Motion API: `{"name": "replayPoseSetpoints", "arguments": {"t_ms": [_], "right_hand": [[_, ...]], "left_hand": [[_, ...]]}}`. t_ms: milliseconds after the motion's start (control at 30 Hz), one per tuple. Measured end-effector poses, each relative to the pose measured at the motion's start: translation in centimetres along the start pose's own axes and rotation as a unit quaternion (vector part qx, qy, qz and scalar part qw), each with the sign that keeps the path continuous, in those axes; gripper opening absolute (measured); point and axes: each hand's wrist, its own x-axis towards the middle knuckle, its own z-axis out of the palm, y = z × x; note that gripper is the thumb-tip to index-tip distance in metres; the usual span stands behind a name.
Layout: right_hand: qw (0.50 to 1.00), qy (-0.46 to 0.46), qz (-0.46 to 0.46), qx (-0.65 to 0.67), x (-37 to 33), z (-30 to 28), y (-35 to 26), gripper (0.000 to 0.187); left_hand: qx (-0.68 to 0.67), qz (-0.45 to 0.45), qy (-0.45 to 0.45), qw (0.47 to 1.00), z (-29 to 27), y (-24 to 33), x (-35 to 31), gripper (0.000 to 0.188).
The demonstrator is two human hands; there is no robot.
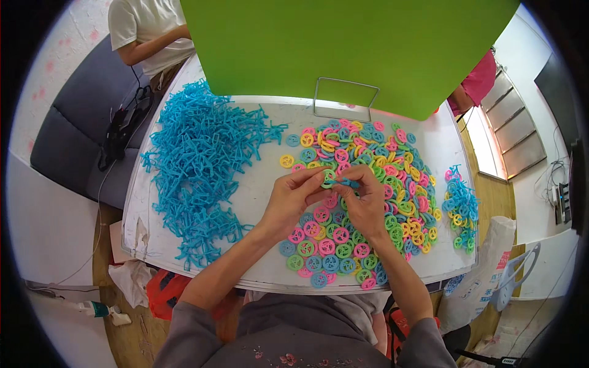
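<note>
My left hand (291, 200) pinches a small green plastic spoked wheel (329, 178) between thumb and fingers. Opposite it, my right hand (366, 207) is closed on a small blue plastic frame piece (348, 183), whose end meets the wheel. Exactly how the two fit together is too small to tell. Both hands are above a spread of pink, yellow, green and blue wheels (326, 246). A big heap of thin, branched blue frame pieces (197, 150) lies to the left on the white table (261, 165).
At the table's right edge sits a smaller pile of blue frames with coloured wheels (461, 205). A tall green panel (350, 49) and a wire stand (315, 101) are at the far side. One person in white (150, 37) is far left, another in pink (477, 80) far right.
</note>
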Motion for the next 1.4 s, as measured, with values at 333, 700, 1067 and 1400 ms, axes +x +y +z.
{"name": "replayPoseSetpoints", "arguments": {"t_ms": [333,700,1067,1400], "right_hand": [[0.981,0.058,0.18,0.047,-0.1,0.6,-1.5,0.014],[0.991,0.025,0.128,-0.025,-0.2,0.3,-1.4,0.011],[0.972,-0.054,0.217,0.071,0.4,-0.9,-1.2,0.022],[0.962,-0.066,0.213,0.159,1.4,-1.9,-1.8,0.034]], "left_hand": [[0.032,-0.021,0.01,0.999,-0.2,0.3,-0.1,0.026],[0.102,-0.009,0.03,0.994,-0.4,1.0,-0.1,0.025],[0.113,0.04,-0.058,0.991,-0.7,0.8,0.2,0.019],[0.122,0.075,0.0,0.99,0.4,1.5,-0.2,0.026]]}}
